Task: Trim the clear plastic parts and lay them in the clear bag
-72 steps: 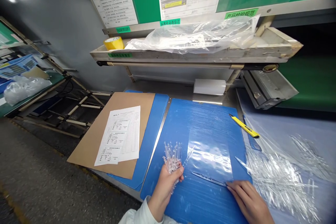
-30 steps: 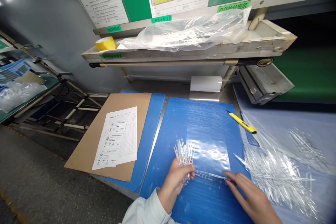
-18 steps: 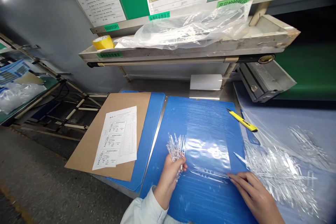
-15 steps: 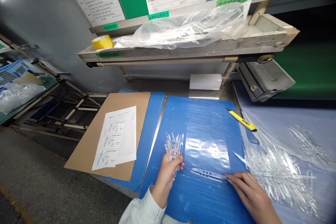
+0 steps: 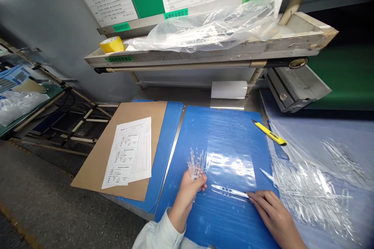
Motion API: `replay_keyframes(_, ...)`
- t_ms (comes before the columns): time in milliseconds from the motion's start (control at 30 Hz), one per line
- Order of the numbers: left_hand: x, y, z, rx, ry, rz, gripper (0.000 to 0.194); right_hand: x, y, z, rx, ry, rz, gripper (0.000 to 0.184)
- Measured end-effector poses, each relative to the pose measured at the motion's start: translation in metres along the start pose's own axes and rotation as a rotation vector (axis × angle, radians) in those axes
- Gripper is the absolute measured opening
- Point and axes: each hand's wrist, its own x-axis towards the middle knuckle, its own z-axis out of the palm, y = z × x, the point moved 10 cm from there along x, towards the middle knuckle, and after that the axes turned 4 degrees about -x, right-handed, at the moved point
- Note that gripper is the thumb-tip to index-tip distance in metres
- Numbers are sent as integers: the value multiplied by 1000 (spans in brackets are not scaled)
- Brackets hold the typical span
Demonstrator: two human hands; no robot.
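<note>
My left hand (image 5: 191,186) is closed round a bundle of clear plastic sticks (image 5: 197,163), their pointed tips fanning upward above the blue mat (image 5: 187,132). With fingertips pinched, my right hand (image 5: 270,208) holds the right end of a long clear plastic stick (image 5: 229,191) with slots along it. That stick lies low over the mat, pointing left toward my left hand. A clear plastic sheet (image 5: 228,151) rests on the mat just beyond it. To the right, a big pile of similar clear sticks (image 5: 312,194) is spread on clear film.
A yellow utility knife (image 5: 270,132) lies at the mat's upper right. Brown cardboard (image 5: 157,124) with printed papers (image 5: 128,155) sits on the left. Overhead, a shelf (image 5: 204,56) carries yellow tape (image 5: 112,44) and a clear plastic bag (image 5: 210,31). A metal channel (image 5: 296,89) stands at right.
My right hand has shifted slightly left with the stick in its fingers. The bundle in my left hand has moved a little right, and its tips are spread wider.
</note>
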Motion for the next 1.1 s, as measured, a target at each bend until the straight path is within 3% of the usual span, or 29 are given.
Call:
replay_keyframes(200, 3, -6, 4, 109, -40, -11, 28, -1, 1, 4, -14, -33, -26, 18)
replay_keyframes(533, 2, -10, 33, 279, -246, 38, 14, 10, -2, -6, -25, -42, 30, 12)
replay_keyframes(633, -9, 0, 36, 387, -294, 115, 12, 6, 1, -3, -28, -68, 23, 13)
replay_keyframes(767, -44, 4, 60, 669, -549, 270, 12, 2, 8, -4, -51, -61, 38, 15)
replay_keyframes(867, -62, -4, 69, 793, -666, 330, 17, 1, 11, -5, -54, -58, 22, 16)
replay_keyframes(967, -69, -12, 72, 844, -741, 367, 25, 4, 13, -4, -57, -73, 7, 16)
replay_keyframes(1100, -69, -22, 65, 932, -776, 358, 32, 6, 10, 10, -108, -194, -39, 11)
